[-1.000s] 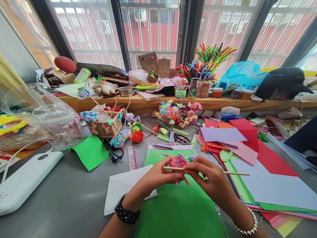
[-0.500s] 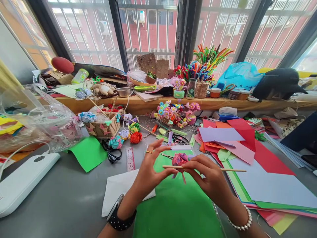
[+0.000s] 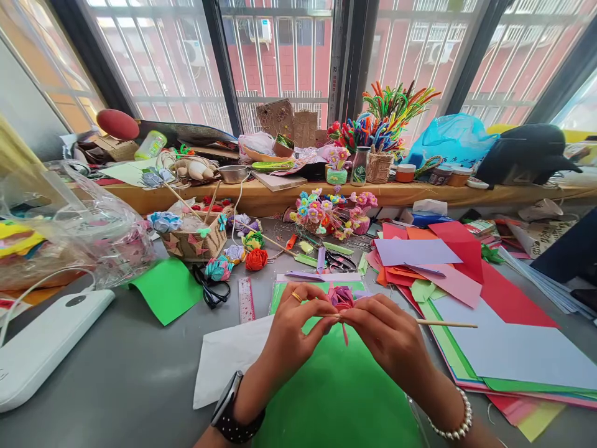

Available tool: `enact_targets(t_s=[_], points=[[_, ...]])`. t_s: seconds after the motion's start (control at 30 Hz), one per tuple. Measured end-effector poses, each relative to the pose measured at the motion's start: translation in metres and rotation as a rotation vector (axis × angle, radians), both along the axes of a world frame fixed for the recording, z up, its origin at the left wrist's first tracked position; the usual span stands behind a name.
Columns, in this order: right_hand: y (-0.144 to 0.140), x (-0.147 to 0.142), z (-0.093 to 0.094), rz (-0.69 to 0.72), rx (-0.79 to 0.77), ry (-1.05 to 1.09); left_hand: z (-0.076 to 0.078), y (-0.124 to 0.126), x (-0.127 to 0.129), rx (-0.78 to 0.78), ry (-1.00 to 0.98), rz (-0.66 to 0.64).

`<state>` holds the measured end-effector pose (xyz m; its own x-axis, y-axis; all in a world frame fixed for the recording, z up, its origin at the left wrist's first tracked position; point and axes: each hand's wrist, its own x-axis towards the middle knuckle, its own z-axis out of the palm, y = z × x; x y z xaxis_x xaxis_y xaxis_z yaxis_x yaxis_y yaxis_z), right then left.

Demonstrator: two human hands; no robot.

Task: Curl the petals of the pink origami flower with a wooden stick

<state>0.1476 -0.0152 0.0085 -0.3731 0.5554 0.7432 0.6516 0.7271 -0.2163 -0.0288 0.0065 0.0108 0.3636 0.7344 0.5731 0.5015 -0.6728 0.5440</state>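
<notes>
- Now your left hand (image 3: 296,320) pinches the stick (image 3: 448,323) near its end; your right hand (image 3: 389,323) grips it too.
- The paper flower (image 3: 341,295) sits between your hands.
- You're apparently joining them; next, a steady pinch seems needed.

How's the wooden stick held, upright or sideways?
Sideways: the wooden stick runs nearly level across the picture, its bare length jutting out past the right hand.
</notes>
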Motion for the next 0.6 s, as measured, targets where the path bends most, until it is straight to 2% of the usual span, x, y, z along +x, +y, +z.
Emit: enact_targets(t_s=[0.2, 0.43, 0.6], points=[[0.0019, 0.0003, -0.0021, -0.002, -0.103, 0.056, -0.0019, -0.0008, 0.0037, 0.014, -0.015, 0.035], [0.0028, 0.0008, 0.0045, 0.015, -0.496, 0.176, -0.005, -0.0002, 0.0047, 0.179, 0.107, 0.08], [0.0042, 0.001, 0.0033, -0.024, -0.621, 0.213, -0.0079, -0.0028, 0.0075, 0.318, 0.108, 0.081]])
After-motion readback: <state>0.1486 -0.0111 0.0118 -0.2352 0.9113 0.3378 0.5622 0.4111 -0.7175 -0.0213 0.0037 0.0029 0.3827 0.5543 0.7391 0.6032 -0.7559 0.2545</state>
